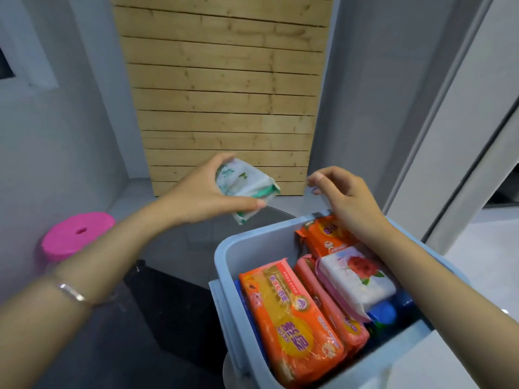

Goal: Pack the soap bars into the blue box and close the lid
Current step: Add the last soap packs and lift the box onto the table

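We note a dark, glossy counter [179, 245]. The open blue box [247, 248] sits on its right side, and a pink-lidded jar [78, 234] stands at its left.

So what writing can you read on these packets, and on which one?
"KEON": large orange soap pack nearest the camera in the pale blue plastic box; its Chinese characters I cannot read surely.
Far orange soap pack: white characters, blurred.
White-and-green wrapped soap bar in the left hand: print blurred.
White rose-print soap pack: no text shows.
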### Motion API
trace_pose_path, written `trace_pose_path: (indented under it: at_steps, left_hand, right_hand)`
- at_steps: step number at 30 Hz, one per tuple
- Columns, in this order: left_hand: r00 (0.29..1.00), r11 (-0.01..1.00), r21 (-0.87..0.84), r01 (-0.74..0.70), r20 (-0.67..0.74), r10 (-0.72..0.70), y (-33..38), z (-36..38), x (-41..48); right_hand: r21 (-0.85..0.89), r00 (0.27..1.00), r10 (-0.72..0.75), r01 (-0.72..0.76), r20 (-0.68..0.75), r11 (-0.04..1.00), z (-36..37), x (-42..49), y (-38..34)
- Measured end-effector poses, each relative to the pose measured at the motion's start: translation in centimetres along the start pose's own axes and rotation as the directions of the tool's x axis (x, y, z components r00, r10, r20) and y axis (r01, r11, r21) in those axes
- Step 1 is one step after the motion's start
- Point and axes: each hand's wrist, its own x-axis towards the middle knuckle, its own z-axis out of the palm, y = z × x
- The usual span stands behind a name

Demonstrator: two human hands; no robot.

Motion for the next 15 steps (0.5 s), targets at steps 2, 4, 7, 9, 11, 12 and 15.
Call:
trace_pose_path:
  at_steps: [2, 4, 7, 9, 11, 12, 15]
  left_hand:
    - [0.994, 0.999, 0.013, -0.047, 0.1, 0.045, 3.1, 0.3, -3.2]
    - [0.982, 0.995, 0.073, -0.072, 0.182, 0.057, 5.2, 1.6, -6.1]
    - [0.967, 0.906, 0.397, -0.148, 0.249, 0.049, 6.3, 4.8, -9.0]
    - [0.969, 0.861, 0.476, -0.18, 0.237, 0.072, 6.3, 6.5, -9.9]
    - [0.978, 0.873, 0.467, -0.143, 0.202, 0.052, 6.0, 7.0, -10.2]
    - [0.982, 0.881, 0.461, -0.112, 0.186, 0.027, 5.6, 7.0, -10.2]
    - [0.989, 0.901, 0.433, 0.014, 0.127, -0.076, 4.0, 6.7, -10.6]
  right_hand:
    - [0.014, 0.998, 0.001, 0.0, -0.064, 1.0, -0.6, 0.2, 0.1]
    - [-0.009, 0.996, -0.016, 0.016, -0.089, 1.0, -1.5, 0.0, -0.3]
    - [-0.085, 0.997, -0.033, 0.026, -0.073, 0.996, -3.1, -0.8, -0.8]
    - [-0.117, 0.998, -0.013, 0.006, -0.056, 0.993, -4.2, -1.8, -1.0]
    - [-0.17, 0.999, 0.023, -0.028, -0.03, 0.985, -5.3, -3.0, -1.0]
    - [-0.225, 0.999, 0.047, -0.047, -0.005, 0.973, -5.9, -3.5, -0.6]
    - [-0.393, 0.972, 0.197, -0.131, 0.13, 0.91, -7.7, -4.9, -0.2]
